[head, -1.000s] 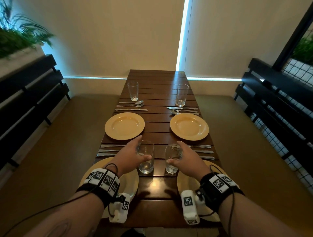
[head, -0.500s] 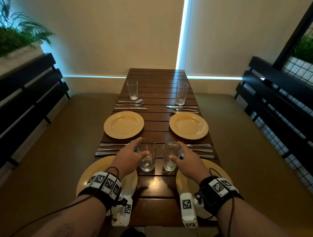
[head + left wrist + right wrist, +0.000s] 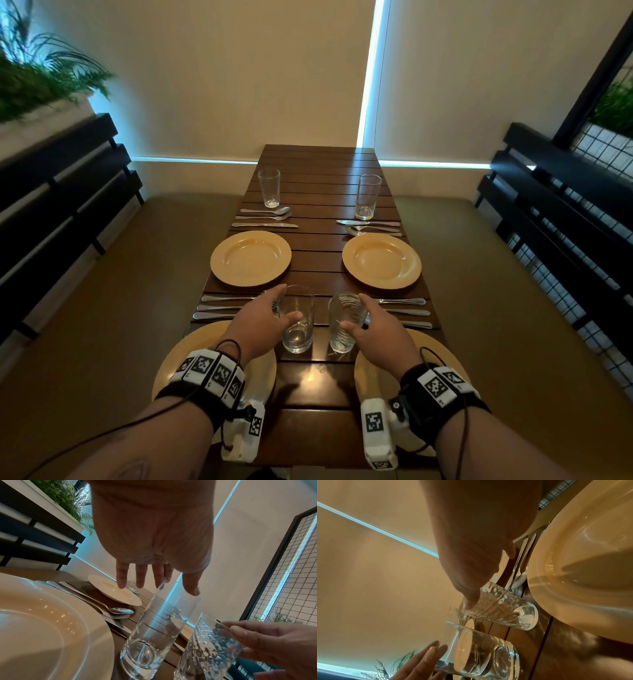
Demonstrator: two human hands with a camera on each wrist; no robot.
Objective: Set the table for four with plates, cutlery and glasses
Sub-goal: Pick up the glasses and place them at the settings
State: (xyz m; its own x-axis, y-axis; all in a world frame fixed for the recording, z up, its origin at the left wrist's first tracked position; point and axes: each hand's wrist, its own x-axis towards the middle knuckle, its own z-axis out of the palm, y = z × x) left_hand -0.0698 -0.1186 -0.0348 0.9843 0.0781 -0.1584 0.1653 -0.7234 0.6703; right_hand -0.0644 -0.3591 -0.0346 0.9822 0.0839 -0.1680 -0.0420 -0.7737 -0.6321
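Observation:
Two glasses stand side by side on the wooden table (image 3: 315, 387) between the two near yellow plates. My left hand (image 3: 274, 308) reaches around the smooth glass (image 3: 298, 325). In the left wrist view its fingers (image 3: 161, 580) are straight behind the smooth glass (image 3: 154, 628) and the thumb touches the rim. My right hand (image 3: 373, 322) holds the ribbed glass (image 3: 344, 325) between thumb and fingers. The right wrist view shows the thumb pressed on the ribbed glass (image 3: 501, 608) near the rim.
The near plates (image 3: 178, 359) (image 3: 442, 349) lie under my wrists, with cutlery (image 3: 219, 306) (image 3: 411, 311) just beyond them. Farther off are two more plates (image 3: 250, 257) (image 3: 382, 260), cutlery and two glasses (image 3: 269, 188) (image 3: 367, 197). Cushioned benches flank the table.
Almost nothing differs. Both hands stay at the two glasses, which stand on the same spot. Only the head view has shifted a little.

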